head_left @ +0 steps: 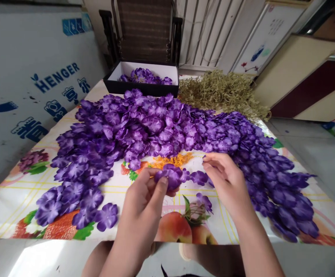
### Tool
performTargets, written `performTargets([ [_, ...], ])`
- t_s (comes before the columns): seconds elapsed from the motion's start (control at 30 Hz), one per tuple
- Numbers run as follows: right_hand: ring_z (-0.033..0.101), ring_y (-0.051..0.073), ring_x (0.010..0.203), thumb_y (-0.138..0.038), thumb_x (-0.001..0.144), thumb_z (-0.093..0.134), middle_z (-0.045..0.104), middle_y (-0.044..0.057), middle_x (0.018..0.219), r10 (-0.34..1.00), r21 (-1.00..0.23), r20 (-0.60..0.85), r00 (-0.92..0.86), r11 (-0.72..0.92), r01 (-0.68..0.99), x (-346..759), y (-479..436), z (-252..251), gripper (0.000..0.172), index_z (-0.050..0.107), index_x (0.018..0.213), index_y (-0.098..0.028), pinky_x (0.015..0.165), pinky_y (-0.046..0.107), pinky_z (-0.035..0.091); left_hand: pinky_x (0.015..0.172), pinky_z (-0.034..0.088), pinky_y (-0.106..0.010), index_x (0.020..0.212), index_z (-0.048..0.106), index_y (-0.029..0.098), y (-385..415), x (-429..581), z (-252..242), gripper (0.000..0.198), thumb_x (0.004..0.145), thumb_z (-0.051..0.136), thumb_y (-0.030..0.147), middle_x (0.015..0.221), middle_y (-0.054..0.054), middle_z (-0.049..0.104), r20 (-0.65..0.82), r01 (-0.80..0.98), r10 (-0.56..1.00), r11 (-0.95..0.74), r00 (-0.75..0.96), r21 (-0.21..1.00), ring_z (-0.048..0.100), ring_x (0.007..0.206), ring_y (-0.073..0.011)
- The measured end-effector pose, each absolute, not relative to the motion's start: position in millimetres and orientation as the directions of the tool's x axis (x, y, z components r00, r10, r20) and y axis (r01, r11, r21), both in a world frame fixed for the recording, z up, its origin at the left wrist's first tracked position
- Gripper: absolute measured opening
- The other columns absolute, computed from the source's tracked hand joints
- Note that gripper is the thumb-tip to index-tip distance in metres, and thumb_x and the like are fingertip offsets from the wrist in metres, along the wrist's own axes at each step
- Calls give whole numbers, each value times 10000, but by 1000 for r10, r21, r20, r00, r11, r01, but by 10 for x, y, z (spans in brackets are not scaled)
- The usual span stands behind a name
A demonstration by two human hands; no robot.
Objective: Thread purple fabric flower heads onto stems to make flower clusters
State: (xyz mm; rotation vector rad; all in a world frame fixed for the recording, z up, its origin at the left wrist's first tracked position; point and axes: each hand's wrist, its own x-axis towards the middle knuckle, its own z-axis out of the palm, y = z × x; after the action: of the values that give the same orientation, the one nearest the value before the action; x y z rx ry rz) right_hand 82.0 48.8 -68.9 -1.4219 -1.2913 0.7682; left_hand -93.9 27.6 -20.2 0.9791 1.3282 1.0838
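Note:
My left hand pinches a purple fabric flower between thumb and fingers, above the front middle of the table. To its right, my right hand is raised with thumb and fingers drawn together. A tiny dark purple spot shows at its fingertips, and I cannot make out what it is. Single small purple petal pieces lie between the hands. Just behind them is a little heap of orange stamens. A green stem piece with a purple flower rests below my right hand.
A large mound of purple petals spreads across the table, curving down both sides. Behind it stand a black box holding purple flowers and a pile of dry green stems. A folding chair is beyond; a white printed panel borders the left.

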Motion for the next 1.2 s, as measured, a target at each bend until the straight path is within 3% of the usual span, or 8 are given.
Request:
performTargets([
  [0.03,640,216,835,-237,839,548,651,63,879,953,-884,213,214,95,457,864,538,-773,73,582,900,-216,756,364,514,643,477,-255,819,555,179,287,-952,-197,84,860,582,246,652,9,681,-228,-36,970,225,-85,974,655,663,-156],
  [0.13,611,218,737,-151,800,494,634,75,815,955,-814,245,166,110,570,897,664,-952,117,599,813,-201,716,376,494,677,479,-244,837,552,181,311,-986,-195,94,868,589,263,689,19,685,-194,-34,972,191,-131,981,657,695,-143],
  [0.33,600,208,707,-135,803,469,639,83,870,980,-741,194,33,125,660,770,827,-1091,205,631,916,-189,689,343,495,721,489,-257,888,564,184,325,-1000,-231,123,866,607,296,743,21,696,-198,-93,965,184,-172,979,666,729,-144],
  [0.43,590,227,750,-137,801,472,607,88,867,984,-705,177,14,117,700,741,867,-1149,175,619,879,-190,716,355,481,685,477,-247,860,566,174,318,-991,-207,111,855,608,276,724,9,698,-208,-84,967,197,-146,977,656,700,-143],
  [0.63,533,269,817,-176,834,416,547,81,791,982,-673,188,18,116,731,707,844,-1141,126,424,724,-237,733,367,404,629,457,-220,846,542,177,317,-1014,-183,85,852,597,242,617,34,648,-207,-35,971,205,-121,978,623,632,-128],
  [0.9,429,194,559,-301,903,380,413,-22,613,976,-786,196,95,99,610,680,759,-978,175,349,740,-248,556,301,280,631,479,-228,833,512,189,323,-1040,-269,119,874,567,286,622,50,592,-158,14,983,160,-96,987,605,636,-124],
  [1.07,466,151,533,-327,924,412,457,-46,623,977,-905,200,81,152,397,682,680,-792,116,463,910,-224,511,265,347,606,485,-241,836,501,189,324,-1011,-292,105,874,544,278,620,53,572,-141,40,987,144,-75,989,598,617,-127],
  [1.2,578,136,614,-295,917,489,576,-27,665,983,-963,175,48,161,216,716,571,-655,124,583,909,-214,589,256,449,587,469,-235,886,508,189,311,-974,-312,102,895,524,289,624,55,575,-138,78,988,143,-70,987,598,621,-124],
])
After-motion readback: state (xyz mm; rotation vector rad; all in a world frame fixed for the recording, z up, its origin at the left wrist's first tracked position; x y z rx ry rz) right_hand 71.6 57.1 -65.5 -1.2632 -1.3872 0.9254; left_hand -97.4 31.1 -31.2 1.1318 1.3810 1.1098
